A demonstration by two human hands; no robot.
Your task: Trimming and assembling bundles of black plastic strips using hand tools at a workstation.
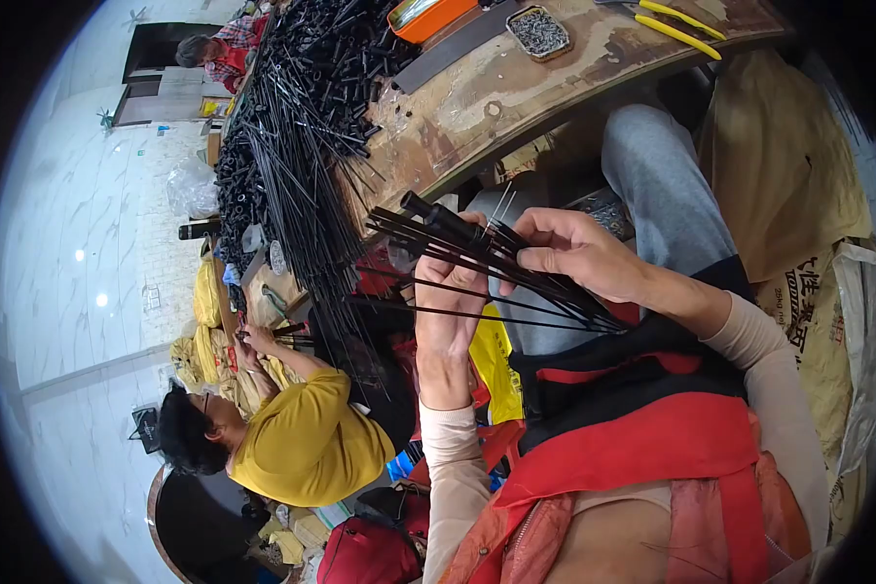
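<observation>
My left hand (pixel 446 297) is closed around a bundle of thin black rods (pixel 565 295) that fan out from a thick black tube (pixel 436 216), like an umbrella frame. The tube's end points up and to the left, past the fingers. From the other side, my right hand (pixel 579 255) pinches the same bundle with thumb and fingers beside the tube. Two thin silver wires (pixel 499 206) stick up between the hands. How they are fixed is hidden by my fingers. The bundle is held above my lap, and several rods reach toward my apron (pixel 642 438).
A worn wooden bench (pixel 477 115) carries heaped black plastic parts (pixel 326 49), long black rods (pixel 307 185), an orange tray (pixel 433 21), a dish of small metal pieces (pixel 538 34) and yellow-handled pliers (pixel 679 29). A person in mustard (pixel 311 438) works at left. Sacks (pixel 788 156) stand right.
</observation>
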